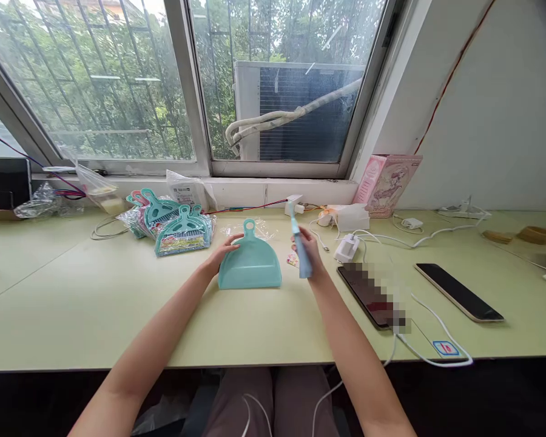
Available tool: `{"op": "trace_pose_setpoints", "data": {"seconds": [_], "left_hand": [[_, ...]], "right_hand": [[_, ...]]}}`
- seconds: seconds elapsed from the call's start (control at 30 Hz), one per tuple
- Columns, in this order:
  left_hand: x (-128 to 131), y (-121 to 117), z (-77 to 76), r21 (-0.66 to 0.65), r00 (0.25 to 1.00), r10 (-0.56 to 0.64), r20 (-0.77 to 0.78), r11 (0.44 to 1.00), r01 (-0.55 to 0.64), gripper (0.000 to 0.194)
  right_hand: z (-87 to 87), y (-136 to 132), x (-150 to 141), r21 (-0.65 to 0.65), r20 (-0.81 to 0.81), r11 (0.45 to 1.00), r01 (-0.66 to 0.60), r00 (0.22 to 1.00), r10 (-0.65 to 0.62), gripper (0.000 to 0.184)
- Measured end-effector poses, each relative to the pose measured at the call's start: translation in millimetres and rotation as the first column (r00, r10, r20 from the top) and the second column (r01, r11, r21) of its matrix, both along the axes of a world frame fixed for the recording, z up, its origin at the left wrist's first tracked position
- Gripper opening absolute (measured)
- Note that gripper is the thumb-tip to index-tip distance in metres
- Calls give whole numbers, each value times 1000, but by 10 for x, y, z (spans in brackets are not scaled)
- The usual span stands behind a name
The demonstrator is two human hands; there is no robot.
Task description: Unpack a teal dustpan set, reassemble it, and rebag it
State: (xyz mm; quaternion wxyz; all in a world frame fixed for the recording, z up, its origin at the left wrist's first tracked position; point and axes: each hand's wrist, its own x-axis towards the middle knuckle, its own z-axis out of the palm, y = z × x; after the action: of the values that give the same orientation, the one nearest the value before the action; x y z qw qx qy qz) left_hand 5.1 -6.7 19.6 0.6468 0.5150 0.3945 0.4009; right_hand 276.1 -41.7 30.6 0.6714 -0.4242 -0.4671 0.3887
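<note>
A small turquoise dustpan stands in the middle of the table, its round handle loop pointing away from me. My left hand grips its left edge, with the fingers partly hidden behind it. To the right of the dustpan, my right hand is closed around a small blue hand brush, held upright and seen edge-on. A gap separates brush and dustpan. Behind them lies clear crumpled wrapping. A small colourful printed piece lies between the dustpan and the brush.
Several wrapped dustpan sets are piled at the back left. Two phones, one dark and one with a pale edge, lie at the right among white cables. A pink box and a white charger stand toward the back right.
</note>
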Motion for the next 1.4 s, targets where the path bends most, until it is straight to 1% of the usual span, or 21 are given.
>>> {"op": "trace_pose_setpoints", "data": {"seconds": [0.03,0.07,0.1,0.17,0.23,0.33,0.4,0.43,0.47,0.5,0.53,0.6,0.7,0.77,0.8,0.9,0.97,1.03,1.13,1.27,1.4], "left_hand": [[29,-21,0,-1,999,-43,-19,999,43,68],[58,-44,1,-6,995,-94,-25,996,94,66],[86,-67,0,-11,989,-146,-23,989,146,65],[130,-104,-9,-14,975,-219,-36,976,219,67],[151,-122,-27,12,969,-223,-103,974,225,71],[154,-117,-63,80,965,-171,-198,979,190,75],[155,-112,-79,108,968,-162,-193,977,186,75],[158,-112,-81,113,970,-163,-182,976,185,75],[163,-115,-81,115,971,-165,-172,976,186,75],[169,-121,-77,115,972,-166,-165,976,186,76],[175,-128,-71,115,974,-162,-160,977,181,76],[189,-141,-54,115,977,-147,-157,979,166,77],[206,-154,-32,95,979,-137,-150,984,152,74],[211,-156,-26,80,979,-139,-152,985,152,69],[212,-155,-26,79,978,-139,-154,985,153,67],[205,-149,-32,83,976,-151,-158,983,165,62],[199,-146,-35,83,973,-163,-165,980,178,59],[195,-145,-35,84,970,-169,-173,979,186,57],[194,-145,-32,84,971,-165,-172,980,181,56],[197,-145,-37,74,973,-167,-158,981,180,52],[204,-142,-54,79,974,-167,-154,980,181,52]], "right_hand": [[-27,-14,-95,-13,63,1000,-19,998,20,41],[-55,-31,-186,-13,164,1000,8,986,-5,37],[-84,-50,-268,16,278,998,67,958,-69,32],[-137,-89,-392,81,488,984,160,854,-179,25],[-175,-125,-463,114,629,974,195,744,-223,24],[-185,-172,-502,118,767,979,166,612,-196,21],[-170,-191,-504,127,828,981,149,528,-187,19],[-163,-193,-499,125,847,981,150,499,-184,18],[-158,-188,-487,114,856,981,154,485,-176,18],[-158,-174,-468,93,856,983,155,492,-159,18],[-164,-153,-442,64,844,987,148,519,-132,17],[-187,-95,-377,-13,779,994,109,625,-58,21],[-230,-10,-291,-169,618,986,-6,779,111,35],[-242,13,-273,-259,492,959,-112,839,231,38],[-242,11,-276,-282,435,944,-172,854,285,37],[-224,-28,-317,-301,332,903,-306,854,400,33],[-214,-61,-348,-320,295,888,-331,856,426,34],[-214,-80,-369,-334,255,883,-330,870,421,35],[-231,-81,-385,-339,233,890,-305,890,393,37],[-278,-53,-403,-309,255,909,-281,896,364,37],[-327,-20,-419,-291,289,925,-246,899,330,37]]}}
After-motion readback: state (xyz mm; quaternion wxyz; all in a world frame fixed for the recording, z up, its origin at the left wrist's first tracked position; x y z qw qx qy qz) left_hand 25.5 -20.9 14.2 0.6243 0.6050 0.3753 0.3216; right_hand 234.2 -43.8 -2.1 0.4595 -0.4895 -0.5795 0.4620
